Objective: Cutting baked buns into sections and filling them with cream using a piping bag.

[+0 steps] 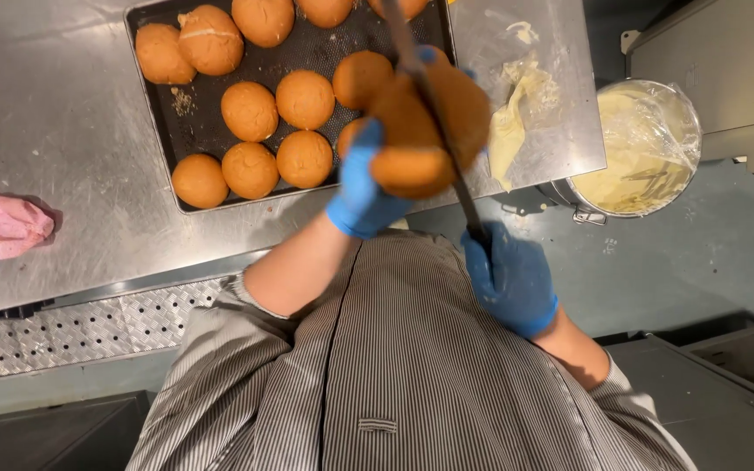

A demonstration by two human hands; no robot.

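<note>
Bun (421, 131) sits clasped in the left hand (361, 187), fingers wrapped round it; right hand (510, 279) grips the knife (434, 109), blade within the bun.

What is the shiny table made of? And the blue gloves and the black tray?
The table looks like brushed steel: grey, shiny, finely scratched. The gloves on the left hand and right hand look like thin rubbery material, probably nitrile: smooth, blue, tight and creased. The tray seems to be dark coated metal with tiny holes, though its exact metal is unclear.
</note>
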